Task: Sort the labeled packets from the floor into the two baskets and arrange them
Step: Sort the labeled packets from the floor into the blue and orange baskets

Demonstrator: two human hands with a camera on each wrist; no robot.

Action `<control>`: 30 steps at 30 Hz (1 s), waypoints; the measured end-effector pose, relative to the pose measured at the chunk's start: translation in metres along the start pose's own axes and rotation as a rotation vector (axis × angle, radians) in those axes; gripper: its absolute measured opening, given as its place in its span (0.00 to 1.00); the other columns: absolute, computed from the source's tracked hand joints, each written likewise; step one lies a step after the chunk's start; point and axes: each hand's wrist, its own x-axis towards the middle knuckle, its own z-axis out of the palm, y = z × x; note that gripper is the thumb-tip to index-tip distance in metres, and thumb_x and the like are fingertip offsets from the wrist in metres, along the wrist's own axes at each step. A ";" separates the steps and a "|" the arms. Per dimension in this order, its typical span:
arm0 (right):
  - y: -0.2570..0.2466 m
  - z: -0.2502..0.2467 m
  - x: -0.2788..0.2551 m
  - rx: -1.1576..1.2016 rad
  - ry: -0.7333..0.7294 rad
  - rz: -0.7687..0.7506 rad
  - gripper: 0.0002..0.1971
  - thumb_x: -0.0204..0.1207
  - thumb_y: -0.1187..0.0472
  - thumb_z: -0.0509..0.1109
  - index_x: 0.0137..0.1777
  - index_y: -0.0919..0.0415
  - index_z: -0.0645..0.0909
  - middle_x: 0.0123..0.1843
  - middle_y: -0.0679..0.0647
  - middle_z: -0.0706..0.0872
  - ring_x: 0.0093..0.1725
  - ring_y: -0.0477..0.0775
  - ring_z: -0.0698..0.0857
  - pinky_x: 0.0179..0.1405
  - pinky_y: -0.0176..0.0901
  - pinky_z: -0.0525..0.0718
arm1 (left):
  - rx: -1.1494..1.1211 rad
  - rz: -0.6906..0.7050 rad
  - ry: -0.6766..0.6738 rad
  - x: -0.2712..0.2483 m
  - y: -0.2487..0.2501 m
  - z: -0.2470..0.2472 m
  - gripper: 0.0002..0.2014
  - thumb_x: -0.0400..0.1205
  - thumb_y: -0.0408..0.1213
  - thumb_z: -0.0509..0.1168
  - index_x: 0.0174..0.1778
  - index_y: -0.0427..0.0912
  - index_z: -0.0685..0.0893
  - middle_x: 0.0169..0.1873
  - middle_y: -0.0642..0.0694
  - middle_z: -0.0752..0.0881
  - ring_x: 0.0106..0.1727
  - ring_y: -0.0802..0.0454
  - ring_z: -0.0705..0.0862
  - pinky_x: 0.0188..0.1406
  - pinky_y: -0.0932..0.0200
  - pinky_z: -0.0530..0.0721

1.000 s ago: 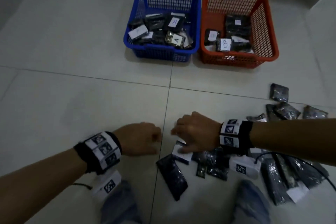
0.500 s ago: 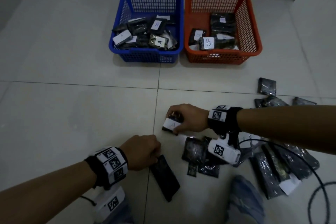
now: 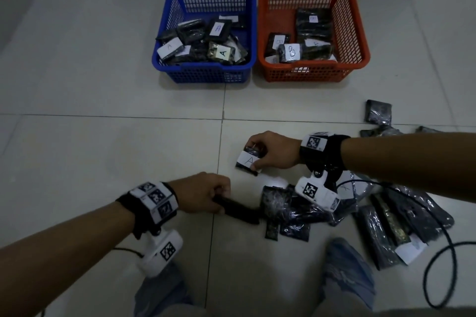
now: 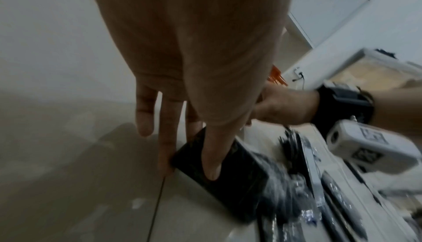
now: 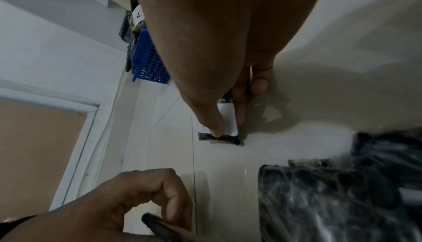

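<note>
My right hand [image 3: 268, 152] pinches a small dark packet with a white label marked A [image 3: 247, 161] just above the floor; the same A packet [image 5: 224, 128] shows in the right wrist view. My left hand [image 3: 206, 194] grips one end of a long black packet [image 3: 238, 210], its other end against the floor pile; in the left wrist view my thumb lies on this black packet [image 4: 228, 177]. The blue basket [image 3: 203, 72] holds several A packets. The orange basket [image 3: 309, 73], tagged B, holds several B packets.
A heap of dark wrapped packets [image 3: 296, 210] lies on the tiles under my right wrist, with more packets [image 3: 396, 224] to the right and a few [image 3: 378, 112] further back. A black cable [image 3: 438, 273] loops at lower right. My knees [image 3: 345, 270] are at the bottom.
My right hand lifted the A packet out of the pile and moved it forward. My left hand went from an empty fist to gripping the long black packet and raising its end.
</note>
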 end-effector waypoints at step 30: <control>-0.059 -0.138 -0.076 0.549 0.110 0.067 0.18 0.82 0.68 0.72 0.70 0.58 0.80 0.58 0.59 0.91 0.54 0.58 0.93 0.52 0.52 0.92 | -0.608 0.183 0.584 -0.005 0.081 -0.161 0.19 0.74 0.23 0.76 0.60 0.36 0.82 0.52 0.40 0.90 0.50 0.49 0.91 0.46 0.55 0.90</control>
